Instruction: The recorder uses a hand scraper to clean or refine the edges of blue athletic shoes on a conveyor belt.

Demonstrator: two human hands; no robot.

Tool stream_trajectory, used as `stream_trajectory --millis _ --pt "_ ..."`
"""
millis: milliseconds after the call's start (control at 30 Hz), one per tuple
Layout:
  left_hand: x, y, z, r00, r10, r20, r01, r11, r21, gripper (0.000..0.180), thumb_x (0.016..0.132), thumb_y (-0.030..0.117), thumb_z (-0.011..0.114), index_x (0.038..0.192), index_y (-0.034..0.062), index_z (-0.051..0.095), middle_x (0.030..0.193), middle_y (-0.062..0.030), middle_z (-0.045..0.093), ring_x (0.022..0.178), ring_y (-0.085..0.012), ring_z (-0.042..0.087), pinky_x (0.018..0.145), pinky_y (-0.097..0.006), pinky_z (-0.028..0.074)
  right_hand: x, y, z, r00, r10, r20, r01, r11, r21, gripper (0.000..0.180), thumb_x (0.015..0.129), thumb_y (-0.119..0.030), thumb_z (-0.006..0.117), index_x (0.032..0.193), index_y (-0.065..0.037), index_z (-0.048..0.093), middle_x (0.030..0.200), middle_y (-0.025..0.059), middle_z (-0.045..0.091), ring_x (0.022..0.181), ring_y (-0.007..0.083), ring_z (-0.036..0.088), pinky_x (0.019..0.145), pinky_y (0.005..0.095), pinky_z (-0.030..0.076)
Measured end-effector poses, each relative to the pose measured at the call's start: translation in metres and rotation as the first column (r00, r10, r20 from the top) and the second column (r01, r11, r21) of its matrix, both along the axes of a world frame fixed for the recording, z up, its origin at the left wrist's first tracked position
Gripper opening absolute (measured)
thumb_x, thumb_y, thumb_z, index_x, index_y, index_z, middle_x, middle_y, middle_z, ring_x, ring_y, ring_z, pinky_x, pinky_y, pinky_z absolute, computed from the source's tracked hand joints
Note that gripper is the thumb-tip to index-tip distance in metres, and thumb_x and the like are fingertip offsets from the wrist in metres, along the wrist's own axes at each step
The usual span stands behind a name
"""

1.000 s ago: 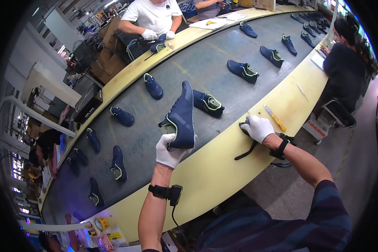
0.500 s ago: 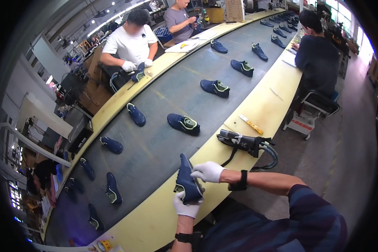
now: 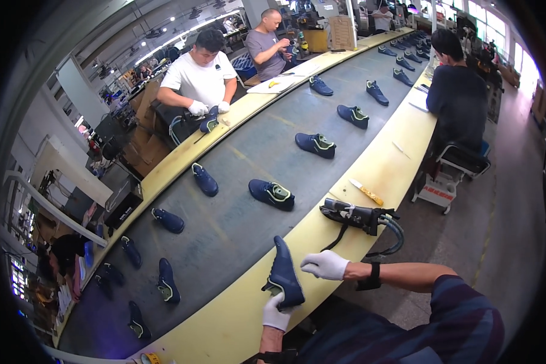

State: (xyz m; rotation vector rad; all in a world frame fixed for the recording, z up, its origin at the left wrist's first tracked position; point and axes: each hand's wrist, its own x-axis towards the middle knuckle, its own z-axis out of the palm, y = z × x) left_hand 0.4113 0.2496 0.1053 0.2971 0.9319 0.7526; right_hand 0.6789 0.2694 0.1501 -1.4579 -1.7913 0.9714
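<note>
Item: navy shoe (image 3: 283,274), sole turned toward the wearer, held upright over the yellow bench edge (image 3: 224,327) beside the grey conveyor belt (image 3: 224,236).
Left hand (image 3: 276,312) (white glove): fingers closed round the heel end from below.
Right hand (image 3: 324,265): now off the black handheld tool (image 3: 355,215), fingers loosely curled, just beside the shoe's upper; contact unclear.
Tool: now lying on bench, hose attached.
Reading: shoe drawn closer than a second ago, tool stage apparently over, handling or inspection in hand.
</note>
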Motion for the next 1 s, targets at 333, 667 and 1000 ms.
stream_trajectory --millis 333,667,1000 --pt "0.025 -0.005 -0.033 0.670 0.118 -0.733 0.458 0.711 0.534 0.040 0.090 0.024 0.078 0.115 -0.0041 0.065 0.106 -0.0193 0.072 0.100 -0.0338 0.071 0.092 -0.043 0.055 0.015 -0.007 -0.070 0.935 -0.195 0.296 0.170 0.979 0.108 0.025 0.103 -0.032 0.063 0.099 -0.009 0.072 0.084 0.0188 0.074 0.077 0.0385 0.073 0.070 0.0474 0.057" --pt "0.029 -0.015 -0.043 0.554 0.259 -0.791 0.518 0.637 0.571 0.046 0.092 0.026 0.075 0.123 -0.0061 0.062 0.116 -0.0249 0.070 0.109 -0.0400 0.070 0.096 -0.046 0.054 0.007 -0.027 -0.093 0.906 -0.281 0.317 0.094 0.863 0.496 0.012 0.093 -0.023 0.073 0.086 -0.013 0.070 0.072 0.0134 0.068 0.065 0.0363 0.069 0.059 0.0483 0.054" --pt "0.024 -0.015 -0.044 0.559 0.207 -0.803 0.545 0.638 0.544 0.053 0.090 0.028 0.074 0.125 -0.0088 0.059 0.115 -0.0297 0.067 0.111 -0.0471 0.066 0.098 -0.049 0.052 0.008 -0.031 -0.093 0.908 -0.269 0.321 0.106 0.890 0.444 0.012 0.093 -0.024 0.074 0.089 -0.013 0.073 0.075 0.0129 0.070 0.066 0.0356 0.070 0.061 0.0471 0.056"
